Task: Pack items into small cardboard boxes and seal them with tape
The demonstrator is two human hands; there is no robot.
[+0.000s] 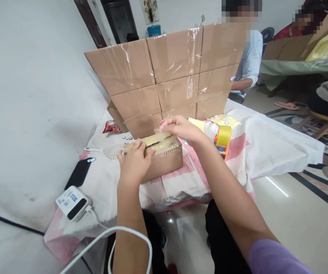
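Note:
A small cardboard box (164, 167) lies in front of me, with clear and yellowish tape across its top and a dark gap along the seam. My left hand (136, 156) is closed over the box's left end, fingers and thumb pressing on the top. Above the far edge of the lid, my right hand (178, 128) pinches what looks like a strip of clear tape, partly hidden by the fingers. To the right of the box stands an orange tape dispenser (221, 148) with a yellow tape roll (224, 135).
A wall of taped cardboard boxes (178, 59) rises behind. On the cloth-covered table (181, 186) lie a white perforated paddle (114, 151), a black phone (79, 173), a white cabled device (72, 203), a red packet (111, 126) and yellow sheets (228, 121). A co-worker (251, 61) is behind.

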